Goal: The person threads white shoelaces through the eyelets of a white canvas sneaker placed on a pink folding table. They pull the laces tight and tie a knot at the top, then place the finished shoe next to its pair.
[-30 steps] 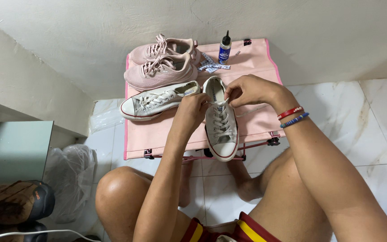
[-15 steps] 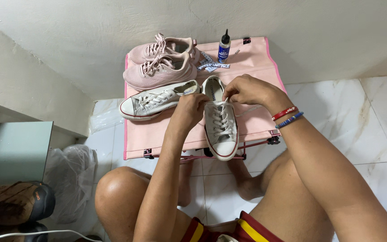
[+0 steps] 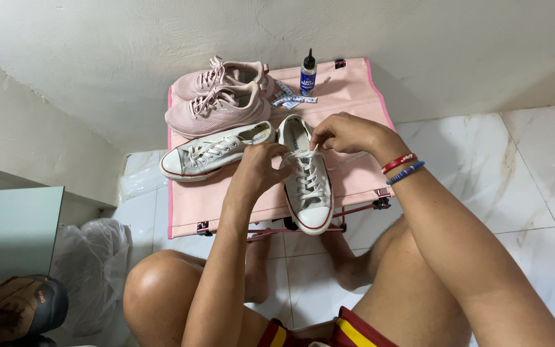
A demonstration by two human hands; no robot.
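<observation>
Head view: left hand [image 3: 261, 168] and right hand [image 3: 342, 133], both pinched on white lace [image 3: 308, 168] at upper eyelets of grey sneaker [image 3: 308, 183], barely shifted from a second ago; lacing continues at same spot. Sneaker lies toe toward person on pink folding table [image 3: 354, 96]. Second grey sneaker [image 3: 216, 152] left; pink sneakers [image 3: 220, 96] and small bottle [image 3: 308, 72] behind.

Grey-white laced sneaker [image 3: 308, 183], upright on pink table [image 3: 354, 96]

Bare pink table [image 3: 354, 96] right of bottle [image 3: 308, 72] (sneakers [image 3: 220, 99] crowding left)
</observation>
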